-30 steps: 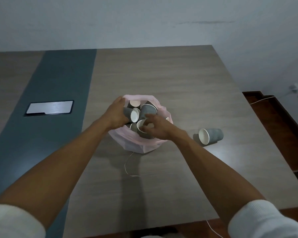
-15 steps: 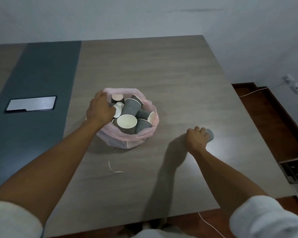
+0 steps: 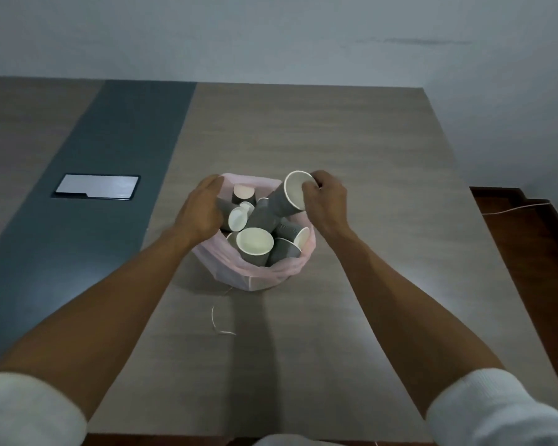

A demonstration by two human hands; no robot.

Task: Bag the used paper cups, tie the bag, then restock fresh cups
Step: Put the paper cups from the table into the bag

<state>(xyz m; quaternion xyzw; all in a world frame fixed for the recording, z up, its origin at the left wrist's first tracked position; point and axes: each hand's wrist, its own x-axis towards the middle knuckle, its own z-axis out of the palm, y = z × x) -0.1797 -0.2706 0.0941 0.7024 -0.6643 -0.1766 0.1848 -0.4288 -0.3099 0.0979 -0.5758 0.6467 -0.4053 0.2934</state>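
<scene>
- the pink bag sits about mid-table, nearer the front edge than the far one, its mouth rolled down and wide, likely so cups drop in easily.
- the left hand curls over the bag's left rim, seemingly holding it open and steady; how tightly its fingers pinch the plastic i cannot tell, since they dip out of sight inside.
- the right hand pinches a grey paper cup by its rim, fingers curled round the lip, base angled down into the bag's right side, probably to slide it among the heap of used cups.
- a thin string lies loose on the table just in front of the bag, handy for tying.
- fresh cups are nowhere in view; the bag's lower contents are hidden.
</scene>
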